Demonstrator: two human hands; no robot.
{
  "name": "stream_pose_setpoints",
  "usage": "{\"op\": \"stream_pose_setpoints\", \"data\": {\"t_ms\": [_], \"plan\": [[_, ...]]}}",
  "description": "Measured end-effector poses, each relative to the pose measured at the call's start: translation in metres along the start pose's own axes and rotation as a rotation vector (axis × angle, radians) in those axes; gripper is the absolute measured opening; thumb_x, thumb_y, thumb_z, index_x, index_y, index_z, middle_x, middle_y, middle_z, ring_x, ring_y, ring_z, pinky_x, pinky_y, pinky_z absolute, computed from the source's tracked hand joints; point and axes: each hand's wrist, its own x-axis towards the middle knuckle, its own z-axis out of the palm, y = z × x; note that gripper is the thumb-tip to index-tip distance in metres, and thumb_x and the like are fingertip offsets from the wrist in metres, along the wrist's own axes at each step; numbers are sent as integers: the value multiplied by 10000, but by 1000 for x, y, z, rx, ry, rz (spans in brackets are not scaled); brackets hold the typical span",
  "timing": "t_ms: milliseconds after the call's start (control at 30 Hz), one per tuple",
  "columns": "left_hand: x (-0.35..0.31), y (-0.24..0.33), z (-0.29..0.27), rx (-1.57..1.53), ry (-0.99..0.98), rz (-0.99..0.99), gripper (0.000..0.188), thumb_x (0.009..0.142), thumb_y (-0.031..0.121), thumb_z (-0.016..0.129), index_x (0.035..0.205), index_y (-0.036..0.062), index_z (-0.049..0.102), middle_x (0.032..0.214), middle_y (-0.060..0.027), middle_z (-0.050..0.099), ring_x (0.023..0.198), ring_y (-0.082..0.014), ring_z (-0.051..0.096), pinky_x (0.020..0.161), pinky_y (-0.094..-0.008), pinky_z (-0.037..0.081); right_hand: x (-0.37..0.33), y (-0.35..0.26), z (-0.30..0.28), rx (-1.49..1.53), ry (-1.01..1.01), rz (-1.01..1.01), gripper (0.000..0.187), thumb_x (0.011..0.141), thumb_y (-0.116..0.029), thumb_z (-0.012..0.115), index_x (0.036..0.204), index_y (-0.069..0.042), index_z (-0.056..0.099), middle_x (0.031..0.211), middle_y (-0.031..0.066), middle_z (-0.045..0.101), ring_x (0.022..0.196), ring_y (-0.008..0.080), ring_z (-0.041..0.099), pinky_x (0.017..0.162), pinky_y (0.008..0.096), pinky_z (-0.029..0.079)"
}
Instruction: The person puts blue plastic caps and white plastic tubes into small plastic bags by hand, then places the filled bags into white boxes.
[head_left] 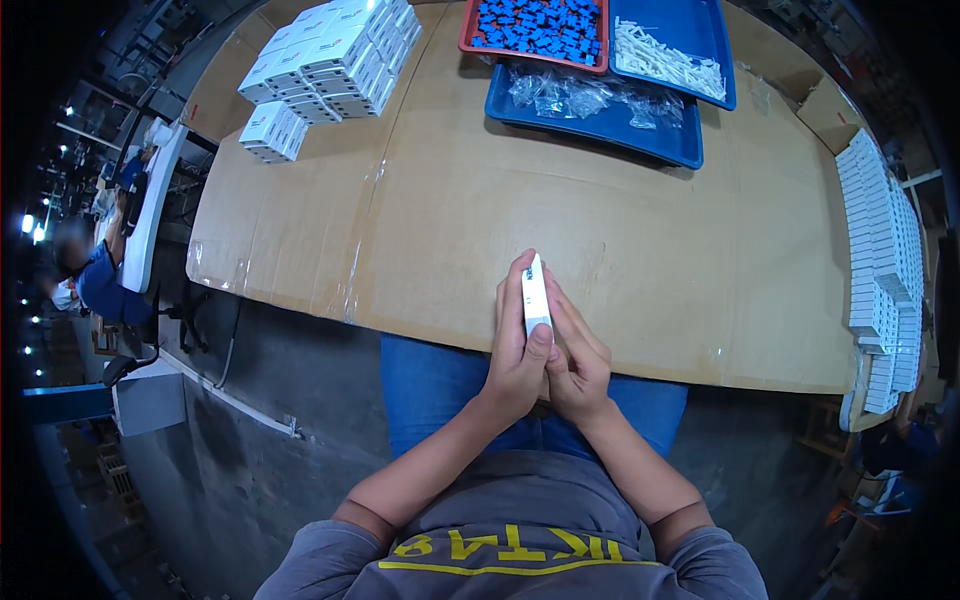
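A slim white box [536, 292] with small dark print stands on edge between my two hands, just above the near edge of the cardboard-covered table [450, 220]. My left hand [512, 345] presses along its left side, with the thumb over the near end. On the other side, my right hand [578, 350] lies against the box, fingers stretched along it and thumb close to the left one. Both palms face each other, and the lower part of the box is hidden by them.
At the far left rise stacked white boxes [335, 60]. A red tray [465, 38] of blue parts and a blue tray [728, 60] of white sticks rest over another blue tray [600, 135] holding clear plastic bags. More white boxes [880, 240] line the right edge. A person [110, 275] sits far left.
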Motion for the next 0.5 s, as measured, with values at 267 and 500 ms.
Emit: {"op": "stream_pose_setpoints", "data": {"t_ms": [267, 500], "plan": [[-6, 0, 4, 10, 84, -5, 935, 1033, 654, 479, 1581, -73, 267, 1476, -222, 380, 1389, -327, 398, 1183, -411, 298, -4, -13, 8, -30, 25, -5, 516, 1133, -216, 408, 1435, 194, 491, 1481, 374, 517, 1384, 476, 539, 1134, 468, 469], [-14, -2, 7, -57, 81, -56, 947, 1040, 673, 444, 1568, -94, 272, 1496, -219, 372, 1395, -319, 402, 1183, -416, 306, -6, -9, 8, -60, 77, -50, 501, 1139, -195, 370, 1420, 198, 503, 1427, 397, 550, 1334, 488, 580, 1093, 465, 506]]}}
